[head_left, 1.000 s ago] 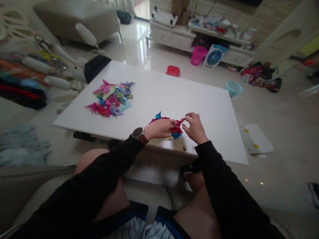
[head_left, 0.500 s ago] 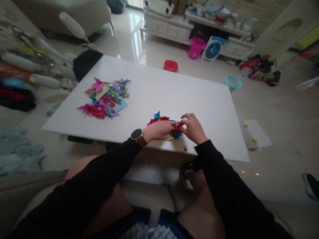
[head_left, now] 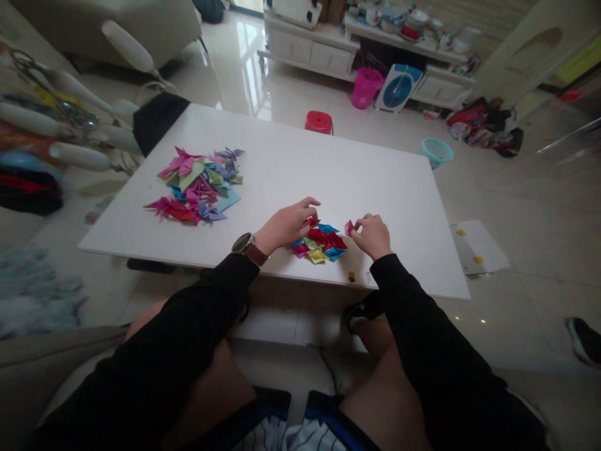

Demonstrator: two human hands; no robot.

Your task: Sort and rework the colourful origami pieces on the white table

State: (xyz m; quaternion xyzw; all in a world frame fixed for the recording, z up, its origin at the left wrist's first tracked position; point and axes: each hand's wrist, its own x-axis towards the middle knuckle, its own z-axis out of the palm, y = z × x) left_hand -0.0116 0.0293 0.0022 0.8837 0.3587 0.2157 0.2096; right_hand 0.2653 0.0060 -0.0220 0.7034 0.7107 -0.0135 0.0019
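Note:
My right hand (head_left: 374,235) pinches a small pink folded-paper piece (head_left: 349,228) between thumb and fingertips, just above the white table (head_left: 375,181). To its left lies a small cluster of folded papers, among them a red piece (head_left: 334,242), a yellow piece (head_left: 317,256) and a blue piece (head_left: 335,254). Over the cluster's left side hovers my left hand (head_left: 288,227), fingers apart, a watch (head_left: 242,243) on its wrist; it hides part of the cluster. Whether its thumb touches the red paper there, I cannot tell.
A larger heap of colourful folded papers, some like cranes (head_left: 190,188), sits on the table's left part. A small brown object (head_left: 352,276) lies near the front edge. Beyond the table stand a red stool (head_left: 318,121), a pink basket (head_left: 366,88) and a light-blue basket (head_left: 436,151).
My right hand has taken hold of the pink folded paper and drawn it right, away from the cluster. My left hand has lifted off toward the upper left, uncovering more folded papers.

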